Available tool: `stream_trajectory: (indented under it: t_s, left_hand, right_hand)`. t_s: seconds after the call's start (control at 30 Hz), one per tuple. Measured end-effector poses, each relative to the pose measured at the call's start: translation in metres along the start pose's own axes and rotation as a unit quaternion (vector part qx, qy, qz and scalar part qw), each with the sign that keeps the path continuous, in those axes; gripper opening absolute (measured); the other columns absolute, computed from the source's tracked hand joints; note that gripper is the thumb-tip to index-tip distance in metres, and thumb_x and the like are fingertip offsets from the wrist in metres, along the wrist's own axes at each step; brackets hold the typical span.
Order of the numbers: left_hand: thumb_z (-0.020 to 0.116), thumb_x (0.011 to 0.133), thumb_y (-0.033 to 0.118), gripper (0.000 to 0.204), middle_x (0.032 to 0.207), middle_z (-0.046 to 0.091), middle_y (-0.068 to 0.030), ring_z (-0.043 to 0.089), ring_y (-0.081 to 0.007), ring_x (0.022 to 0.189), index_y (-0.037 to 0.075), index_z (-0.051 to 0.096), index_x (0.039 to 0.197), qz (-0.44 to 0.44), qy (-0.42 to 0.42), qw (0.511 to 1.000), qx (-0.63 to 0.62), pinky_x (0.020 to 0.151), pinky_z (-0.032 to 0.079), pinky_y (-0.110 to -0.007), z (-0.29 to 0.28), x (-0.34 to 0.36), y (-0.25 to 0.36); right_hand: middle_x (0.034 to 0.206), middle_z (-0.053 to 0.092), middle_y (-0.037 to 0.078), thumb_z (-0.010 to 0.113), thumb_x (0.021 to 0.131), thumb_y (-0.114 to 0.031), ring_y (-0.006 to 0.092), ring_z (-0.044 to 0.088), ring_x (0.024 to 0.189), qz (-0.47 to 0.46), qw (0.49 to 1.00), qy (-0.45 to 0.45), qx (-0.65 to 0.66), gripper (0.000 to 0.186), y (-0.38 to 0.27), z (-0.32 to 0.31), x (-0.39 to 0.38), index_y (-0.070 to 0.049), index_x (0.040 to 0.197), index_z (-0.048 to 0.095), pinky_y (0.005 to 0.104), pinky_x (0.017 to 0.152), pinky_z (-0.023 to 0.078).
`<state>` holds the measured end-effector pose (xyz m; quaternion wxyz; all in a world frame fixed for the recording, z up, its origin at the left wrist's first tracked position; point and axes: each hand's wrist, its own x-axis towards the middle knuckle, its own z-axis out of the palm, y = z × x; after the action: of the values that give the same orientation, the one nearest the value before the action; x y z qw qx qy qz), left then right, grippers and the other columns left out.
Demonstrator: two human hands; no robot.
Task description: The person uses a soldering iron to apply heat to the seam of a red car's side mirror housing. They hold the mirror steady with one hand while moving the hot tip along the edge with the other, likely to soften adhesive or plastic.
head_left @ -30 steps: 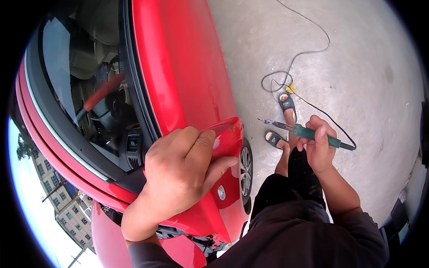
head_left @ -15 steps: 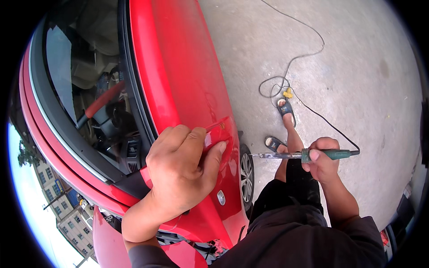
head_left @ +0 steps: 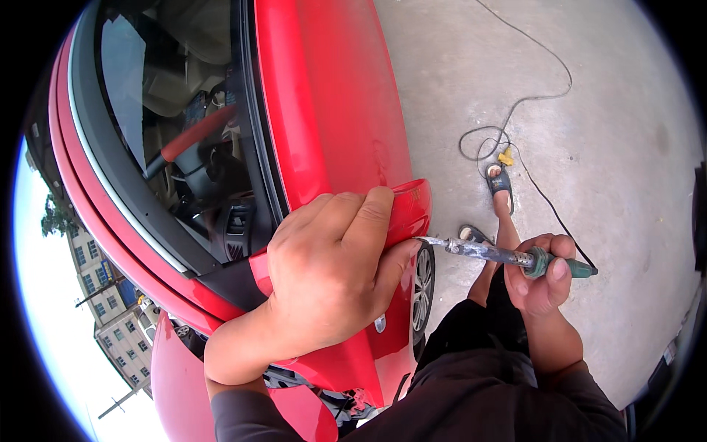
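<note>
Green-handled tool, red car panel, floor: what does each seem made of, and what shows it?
Tool handle: probably plastic, smooth green with a dull sheen.
Tool shaft: apparently metal, grey and blotchy, with small holes near the handle.
Red car panel: likely painted sheet metal; its gloss carries soft reflections.
Floor: probably concrete, smooth grey with faint stains.

The left hand (head_left: 331, 265) grips a red curved part (head_left: 412, 210) at the side of a red car (head_left: 346, 96). The right hand (head_left: 546, 280) holds a soldering iron (head_left: 486, 253) by its green handle (head_left: 583, 269), tip just beside the left thumb; whether it touches the part is unclear. A black cord (head_left: 554, 212) trails to the grey floor (head_left: 626, 162), looping near a yellow piece (head_left: 506, 157) and a sandal (head_left: 501, 182). A spoked wheel (head_left: 423, 287) shows beyond.
</note>
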<state>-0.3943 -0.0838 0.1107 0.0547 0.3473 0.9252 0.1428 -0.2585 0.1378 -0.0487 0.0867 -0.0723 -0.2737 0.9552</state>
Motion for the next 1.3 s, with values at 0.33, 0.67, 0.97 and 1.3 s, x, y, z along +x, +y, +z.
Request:
stream_trajectory:
  t_s: [0.33, 0.67, 0.97, 1.3]
  left_hand:
    - [0.092, 0.065, 0.014, 0.062, 0.088, 0.066, -0.0164, 0.066, -0.0333, 0.074, -0.002, 0.068, 0.120, -0.021, -0.074, 0.996, -0.041, 0.066, 0.055, -0.039, -0.014, 0.004, -0.004]
    - [0.092, 0.065, 0.011, 0.060, 0.083, 0.067, -0.0153, 0.066, -0.0311, 0.068, -0.002, 0.069, 0.119, -0.041, -0.064, 0.995, -0.064, 0.063, 0.055, -0.037, -0.011, 0.002, -0.005]
    - [0.092, 0.065, 0.012, 0.061, 0.081, 0.066, -0.0143, 0.066, -0.0302, 0.067, -0.002, 0.069, 0.119, -0.035, -0.061, 0.996, -0.060, 0.062, 0.054, -0.037, -0.010, 0.002, -0.006]
    - [0.092, 0.067, 0.012, 0.061, 0.083, 0.065, -0.0148, 0.065, -0.0308, 0.068, -0.002, 0.068, 0.122, -0.040, -0.070, 0.995, -0.057, 0.063, 0.054, -0.038, -0.013, 0.003, -0.004]
  right_hand:
    - [0.079, 0.065, 0.008, 0.060, 0.106, -0.027, 0.0143, 0.050, 0.045, 0.041, 0.999, -0.020, 0.029, 0.038, 0.020, -0.014, 0.011, -0.013, 0.080, 0.037, 0.0238, 0.042, 0.043]
    - [0.100, 0.071, 0.023, 0.069, 0.098, -0.023, 0.0244, 0.061, 0.046, 0.031, 0.998, 0.008, 0.045, 0.039, 0.028, -0.020, 0.009, -0.001, 0.074, 0.046, 0.0338, 0.039, 0.052]
    - [0.053, 0.033, -0.001, 0.067, 0.101, -0.032, 0.0150, 0.041, 0.035, -0.005, 0.996, -0.026, -0.089, 0.060, 0.019, -0.003, 0.021, -0.015, 0.067, 0.020, 0.0271, 0.032, 0.037]
    - [0.056, 0.043, 0.003, 0.066, 0.101, -0.034, 0.0172, 0.046, 0.036, 0.009, 0.995, -0.004, -0.101, 0.056, 0.016, 0.000, 0.019, -0.014, 0.070, 0.025, 0.0279, 0.033, 0.038]
